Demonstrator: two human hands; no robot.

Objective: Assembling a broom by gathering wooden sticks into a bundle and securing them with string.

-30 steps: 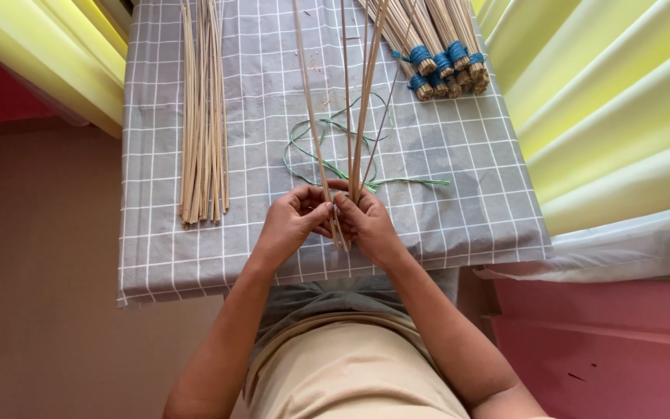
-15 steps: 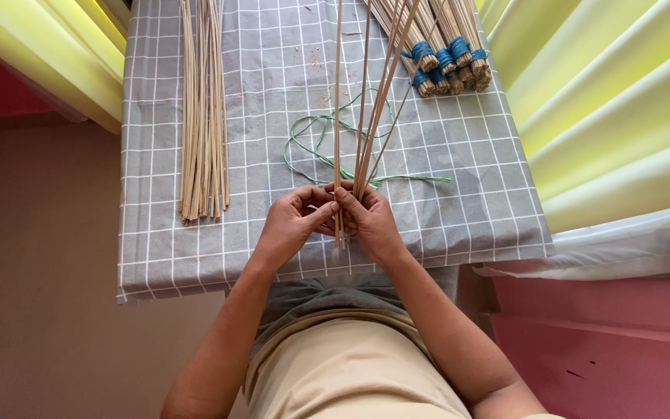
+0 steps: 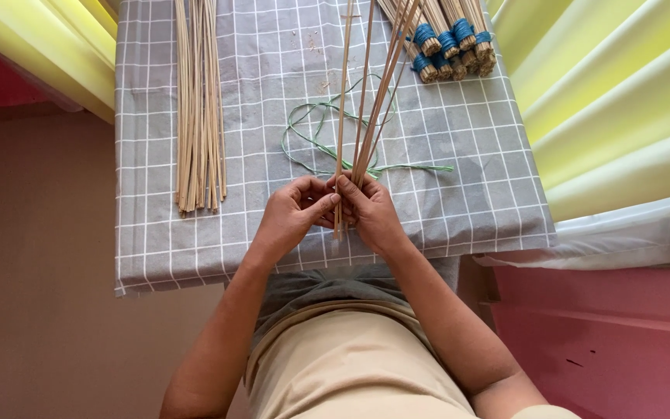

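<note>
Sticks [image 3: 362, 116]: thin bunch, lower ends pinched in your right hand [image 3: 370, 211], fanning away over grey checked cloth [image 3: 459, 155]. Your left hand [image 3: 292, 213] fingertips press same ends, grip probably light. Beyond: green string [image 3: 312, 132], loose stick pile [image 3: 199, 101], blue-tied bundles [image 3: 447, 43].

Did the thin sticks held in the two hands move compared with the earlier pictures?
Yes. The held sticks fanned left 1.0 s ago; now they stand gathered and closer to the blue-tied bundles. The left hand and right hand stayed by the green string.
</note>
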